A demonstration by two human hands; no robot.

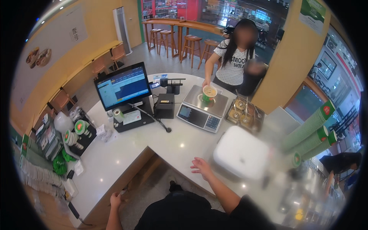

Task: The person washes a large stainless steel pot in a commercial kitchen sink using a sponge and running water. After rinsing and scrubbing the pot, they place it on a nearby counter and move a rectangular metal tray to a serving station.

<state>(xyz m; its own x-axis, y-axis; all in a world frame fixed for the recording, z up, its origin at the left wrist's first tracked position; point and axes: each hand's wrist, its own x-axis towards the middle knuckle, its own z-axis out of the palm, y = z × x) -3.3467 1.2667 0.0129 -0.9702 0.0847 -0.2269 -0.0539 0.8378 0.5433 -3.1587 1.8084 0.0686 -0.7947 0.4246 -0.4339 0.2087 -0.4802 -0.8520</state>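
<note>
My right hand [202, 168] hovers over the white counter [184, 155] with its fingers apart and nothing in them. It is nearest to a white lidded box [244, 151]. Low on the left, my left hand [116, 199] is beside the counter's inner edge. Its fingers look curled, and whether they hold anything is unclear. Ahead stands a digital weighing scale [202, 107] with a steel plate. A green-and-white paper cup of food [209, 93] is on that plate, and the hand of a person [237, 63] across the counter touches it.
Left of the scale are a black receipt printer [165, 105] and a touchscreen monitor [123, 86]. A tray of spooned toppings [245, 112] sits right of it. Stacked paper cups [310, 126] lean at the right; cup lids [72, 138] are at the left.
</note>
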